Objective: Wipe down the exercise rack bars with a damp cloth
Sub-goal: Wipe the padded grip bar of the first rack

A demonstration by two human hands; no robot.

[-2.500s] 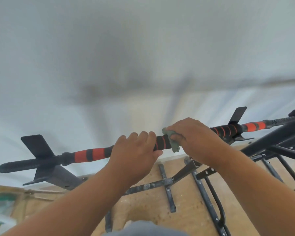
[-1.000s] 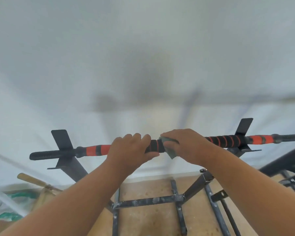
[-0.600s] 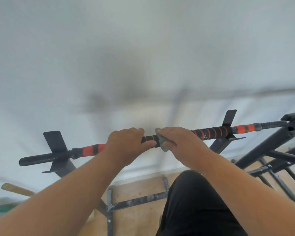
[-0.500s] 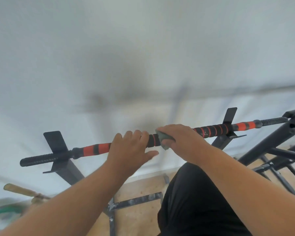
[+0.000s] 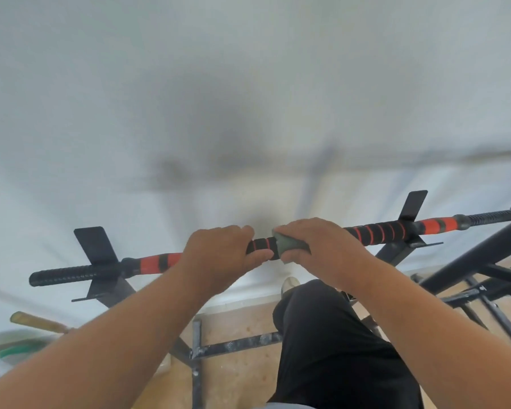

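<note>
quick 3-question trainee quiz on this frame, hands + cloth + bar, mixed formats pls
1. True or false: the left hand holds the cloth.
2. Which stretch of the bar shows between the two hands? A. a black foam section with thin orange rings; B. bare shiny chrome; C. a solid orange band.
3. Fill in: the right hand presses the cloth against the ____.

Key
1. False: the left hand grips the bar bare; the grey-green cloth is under the right hand.
2. A.
3. bar.
</note>
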